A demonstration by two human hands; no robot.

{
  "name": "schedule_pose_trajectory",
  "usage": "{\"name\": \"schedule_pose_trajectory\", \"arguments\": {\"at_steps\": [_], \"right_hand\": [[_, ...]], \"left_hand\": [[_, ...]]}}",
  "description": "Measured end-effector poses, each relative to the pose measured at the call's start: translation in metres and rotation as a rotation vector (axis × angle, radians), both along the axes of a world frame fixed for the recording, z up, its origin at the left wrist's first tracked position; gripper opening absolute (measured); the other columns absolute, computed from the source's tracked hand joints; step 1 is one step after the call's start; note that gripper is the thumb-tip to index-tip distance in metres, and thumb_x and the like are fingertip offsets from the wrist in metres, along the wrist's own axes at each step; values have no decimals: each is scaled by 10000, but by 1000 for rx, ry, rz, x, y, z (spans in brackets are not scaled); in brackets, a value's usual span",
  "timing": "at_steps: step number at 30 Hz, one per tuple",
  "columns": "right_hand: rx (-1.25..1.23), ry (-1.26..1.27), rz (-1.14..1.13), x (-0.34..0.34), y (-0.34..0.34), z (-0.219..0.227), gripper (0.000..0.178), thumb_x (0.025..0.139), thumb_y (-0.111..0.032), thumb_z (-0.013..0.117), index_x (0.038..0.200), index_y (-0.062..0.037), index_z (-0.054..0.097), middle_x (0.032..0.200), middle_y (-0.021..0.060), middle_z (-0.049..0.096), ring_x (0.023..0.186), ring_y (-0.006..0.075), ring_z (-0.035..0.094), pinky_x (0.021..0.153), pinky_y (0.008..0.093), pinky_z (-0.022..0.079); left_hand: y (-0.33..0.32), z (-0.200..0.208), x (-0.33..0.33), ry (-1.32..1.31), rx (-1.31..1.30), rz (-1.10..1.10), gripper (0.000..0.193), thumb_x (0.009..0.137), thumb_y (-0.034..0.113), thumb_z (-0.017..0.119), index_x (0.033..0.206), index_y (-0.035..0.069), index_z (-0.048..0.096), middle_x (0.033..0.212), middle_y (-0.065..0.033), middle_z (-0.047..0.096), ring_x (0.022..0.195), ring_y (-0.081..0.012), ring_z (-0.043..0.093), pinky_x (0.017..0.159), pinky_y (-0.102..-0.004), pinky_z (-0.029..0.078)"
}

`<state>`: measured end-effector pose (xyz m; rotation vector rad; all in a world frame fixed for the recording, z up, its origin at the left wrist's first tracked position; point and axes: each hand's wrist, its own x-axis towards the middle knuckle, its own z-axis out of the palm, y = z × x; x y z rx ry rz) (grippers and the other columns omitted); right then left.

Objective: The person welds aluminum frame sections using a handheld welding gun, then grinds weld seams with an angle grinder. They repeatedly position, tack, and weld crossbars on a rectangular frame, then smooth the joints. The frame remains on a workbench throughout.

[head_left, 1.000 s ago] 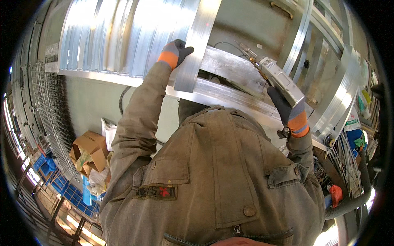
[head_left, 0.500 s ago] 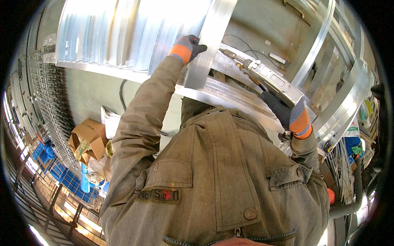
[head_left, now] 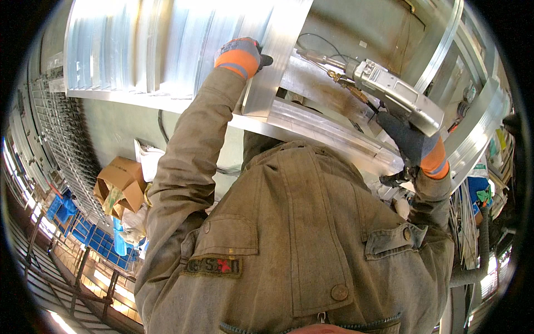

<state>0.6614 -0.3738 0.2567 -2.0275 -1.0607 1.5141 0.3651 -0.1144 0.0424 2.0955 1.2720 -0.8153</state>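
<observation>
My left hand (head_left: 238, 58), in a grey and orange glove, is closed at the edge of a flat, shiny metal profile (head_left: 266, 99), its dark thumb pointing right across the face. The profile lies at the right end of a row of ribbed metal pieces (head_left: 183, 42). In my right hand (head_left: 414, 143), gloved alike, is a silver, boxy welding gun (head_left: 397, 93) with a slim nozzle and a thin tube with brass fittings beside it. Its nozzle points left, its tip near the profile's right edge. Most of my right fingers are hidden beneath the gun.
A long metal rail (head_left: 334, 132) runs along the near side of the work. More metal bars (head_left: 439, 50) stand to the right. An open cardboard box (head_left: 120, 181) and a blue crate (head_left: 97, 242) sit at the left. A dark cable (head_left: 162, 129) hangs below the rail.
My right hand and the welding gun have shifted right, and the gun's nozzle has risen in view. My left hand has moved slightly left and away, still at the profile. The whole view has shifted a little.
</observation>
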Motion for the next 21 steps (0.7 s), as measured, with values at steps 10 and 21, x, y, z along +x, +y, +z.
{"name": "schedule_pose_trajectory", "arguments": {"at_steps": [10, 21], "right_hand": [[482, 149, 353, -18, 39, -76, 450, 1023, -290, 870, 1366, -24, 753, 1205, 140, 813, 1051, 224, 749, 940, 383, 586], [379, 332, 548, -52, 53, -105, 508, 1036, -344, 849, 1428, -48, 721, 1318, 168, 762, 1158, 244, 717, 1036, 400, 543]], "left_hand": [[4, -10, -6, 10, -6, -38, 565, 955, 607, 843, 1233, 115, 823, 1124, -183, 825, 1085, -416, 782, 966, -557, 617], [12, 12, 7, 92, -99, -102, 600, 954, 569, 858, 1331, 104, 815, 1244, -198, 825, 1185, -439, 776, 1037, -566, 611]]}}
